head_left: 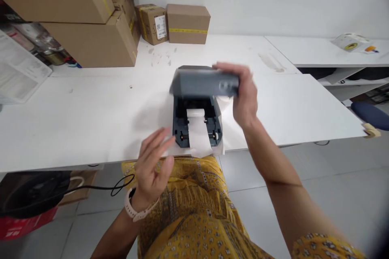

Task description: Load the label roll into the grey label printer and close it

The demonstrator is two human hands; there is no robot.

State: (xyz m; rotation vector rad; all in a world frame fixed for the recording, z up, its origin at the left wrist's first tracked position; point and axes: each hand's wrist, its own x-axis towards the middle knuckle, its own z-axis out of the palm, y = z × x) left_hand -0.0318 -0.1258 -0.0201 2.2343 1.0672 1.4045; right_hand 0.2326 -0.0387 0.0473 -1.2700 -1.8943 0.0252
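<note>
A dark grey label printer (pixel 179 118) stands at the table's front edge, its inside exposed. A white paper roll (pixel 196 112) sits within, and its paper strip (pixel 199 133) runs forward over the roller and past the front edge. My right hand (pixel 245 93) grips the right side of the printer lid (pixel 200 83), which is tilted up above the body and blurred by motion. My left hand (pixel 154 166), with a pale watch on the wrist, hovers at the printer's front left corner, fingers stretched out and holding nothing.
Cardboard boxes (pixel 188 24) stand along the wall, with larger stacked ones (pixel 91 44) at the left. A clear plastic bin (pixel 21 68) is at the far left. A label roll (pixel 349 42) lies on the right-hand table. Below the left edge hangs a black cable (pixel 100 187).
</note>
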